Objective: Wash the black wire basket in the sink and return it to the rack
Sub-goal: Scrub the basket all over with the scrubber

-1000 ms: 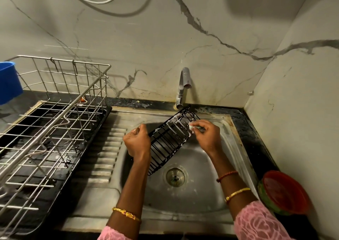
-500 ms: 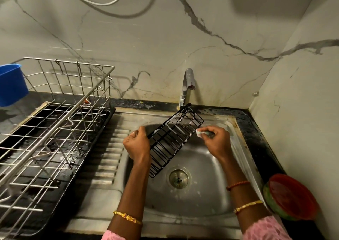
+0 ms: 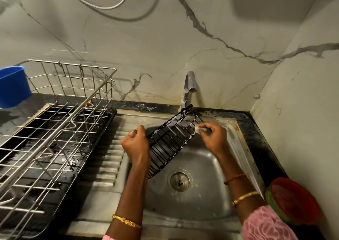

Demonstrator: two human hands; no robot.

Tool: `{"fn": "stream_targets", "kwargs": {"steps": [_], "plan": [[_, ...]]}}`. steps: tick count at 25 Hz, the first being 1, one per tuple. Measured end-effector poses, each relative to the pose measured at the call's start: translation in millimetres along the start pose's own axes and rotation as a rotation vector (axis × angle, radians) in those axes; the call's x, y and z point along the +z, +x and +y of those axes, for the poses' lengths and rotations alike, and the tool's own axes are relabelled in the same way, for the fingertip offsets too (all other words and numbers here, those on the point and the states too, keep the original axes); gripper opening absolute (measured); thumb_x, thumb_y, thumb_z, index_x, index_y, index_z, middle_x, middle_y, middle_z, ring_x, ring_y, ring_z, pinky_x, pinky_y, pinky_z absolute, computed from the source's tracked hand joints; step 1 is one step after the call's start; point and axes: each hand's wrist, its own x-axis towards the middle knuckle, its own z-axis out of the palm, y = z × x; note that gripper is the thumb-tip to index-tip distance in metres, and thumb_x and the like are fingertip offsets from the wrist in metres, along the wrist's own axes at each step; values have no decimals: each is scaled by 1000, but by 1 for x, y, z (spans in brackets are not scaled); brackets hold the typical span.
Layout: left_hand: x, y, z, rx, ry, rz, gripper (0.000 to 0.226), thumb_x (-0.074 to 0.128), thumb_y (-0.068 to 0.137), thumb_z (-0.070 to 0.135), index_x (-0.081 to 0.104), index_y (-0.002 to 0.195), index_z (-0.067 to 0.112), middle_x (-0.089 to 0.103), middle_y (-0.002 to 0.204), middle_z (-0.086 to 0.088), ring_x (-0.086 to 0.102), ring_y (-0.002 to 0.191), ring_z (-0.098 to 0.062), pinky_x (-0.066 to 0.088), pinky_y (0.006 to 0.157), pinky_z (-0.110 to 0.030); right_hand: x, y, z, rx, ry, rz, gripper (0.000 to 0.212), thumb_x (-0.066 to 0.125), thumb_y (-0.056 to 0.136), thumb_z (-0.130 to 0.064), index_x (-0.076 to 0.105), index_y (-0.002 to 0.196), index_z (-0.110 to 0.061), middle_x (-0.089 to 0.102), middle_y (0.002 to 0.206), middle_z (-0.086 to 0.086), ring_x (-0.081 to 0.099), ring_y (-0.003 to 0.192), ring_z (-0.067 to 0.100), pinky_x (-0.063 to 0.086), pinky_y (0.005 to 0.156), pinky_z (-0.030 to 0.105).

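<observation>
Pink patterned sleeves (image 3: 266, 225), a gold bangle (image 3: 126, 221) on the left wrist, gold bangle and red thread (image 3: 234, 179) on the right.

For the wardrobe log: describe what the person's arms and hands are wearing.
The left hand is bare, without rings in view; its forearm carries a gold bangle with small pink stones, and a pink sleeve edge shows at the frame bottom. The right hand is also bare; its wrist wears a thin red-orange thread band and a gold beaded bangle, above a pink lace-patterned sleeve.
</observation>
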Motion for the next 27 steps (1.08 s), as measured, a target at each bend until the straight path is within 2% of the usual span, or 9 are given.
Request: {"fn": "stream_targets", "kwargs": {"steps": [2,5,8,12,15,18,21,24,27], "plan": [[-2,2,0,-7,13,16,45,55,84,2,36,46,15,29,28,11,25,29,-3,23,44,-22,-11,-11,12,74,-30,-23,16,69,77,1,72,89,-9,71,93,8,62,84,15,51,79,24],[-3,3,1,30,18,-15,46,55,84,5,34,45,17,27,29,14,22,30,-3,22,47,-23,-12,8,0,95,73,60,18,68,78,2,71,94,-3,70,96,12,64,87,19,49,76,13],[-3,-2,2,63,22,-53,45,55,84,3,34,46,16,27,30,12,21,31,-2,21,42,-18,2,41,-29,62,136,27,21,68,81,-3,68,101,-4,68,105,10,62,91,14,52,82,21],[-3,-5,5,53,-19,-10,46,54,86,1,34,47,16,28,29,12,23,30,-1,22,36,-16,18,41,-36,-22,64,-15,18,66,81,-1,68,99,-4,67,106,10,58,91,11,46,72,8],[-8,1,5,40,-17,37,44,54,86,3,37,47,14,31,28,13,26,29,-2,24,36,-15,9,13,1,41,29,10,18,66,77,6,70,92,-3,69,97,13,61,86,17,52,82,29],[-15,10,2,24,-28,54,42,53,85,2,38,47,14,31,29,13,26,30,-2,23,36,-14,-4,-11,25,123,27,58,16,70,75,6,71,88,-3,69,89,10,65,85,24,52,82,33],[-15,14,3,50,-20,13,43,51,84,0,35,46,13,27,30,15,22,30,-2,21,36,-15,-6,23,-3,134,142,121,19,71,77,0,69,96,0,69,96,12,62,86,17,51,81,27],[-11,10,3,43,-43,-2,43,51,83,-2,34,47,12,26,31,16,21,31,-2,20,36,-14,5,63,-38,42,130,7,21,68,81,-6,69,102,-6,68,105,9,59,90,10,50,79,19],[-10,14,1,8,-64,19,42,52,82,-1,34,47,12,25,33,17,19,32,-1,18,37,-17,17,66,-36,49,68,-47,23,66,83,-6,68,106,-7,66,111,7,57,91,10,45,62,5]]}}
